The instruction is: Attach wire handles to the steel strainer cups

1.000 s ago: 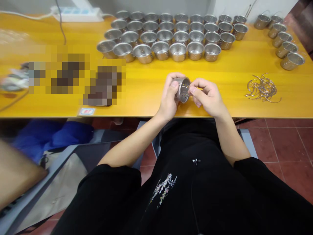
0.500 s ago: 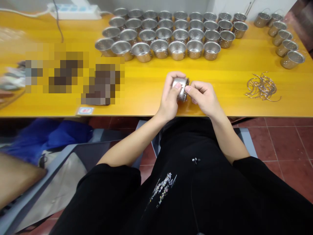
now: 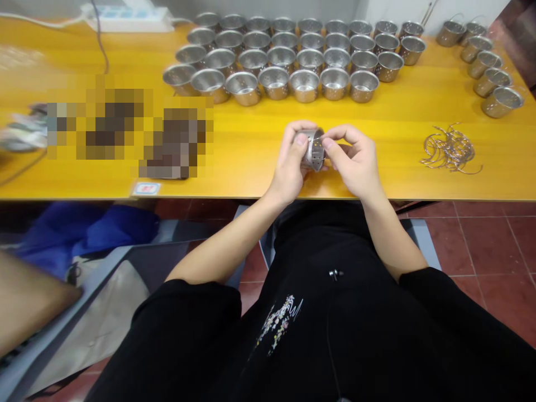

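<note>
My left hand [image 3: 290, 159] is wrapped around a small perforated metal cup [image 3: 315, 158], thumb pressed on its side. The cup lies tilted with its opening turned to the right. At its rim, my right hand [image 3: 354, 156] pinches a thin wire handle [image 3: 317, 138] between thumb and forefinger, most of it hidden by the fingers. To the right on the table lies a tangled pile of curved wire handles [image 3: 448, 148].
Several rows of perforated metal cups [image 3: 304, 86] stand behind my hands. More cups with wire handles [image 3: 501, 102] line the right edge. A power strip [image 3: 129, 19] sits at the back left, above blurred-out items. Beside me on the left is another person's arm [image 3: 33, 304].
My right hand has shifted slightly up and right, its forefinger now raised over the cup's rim. The cup has turned a little, showing more of its opening.
</note>
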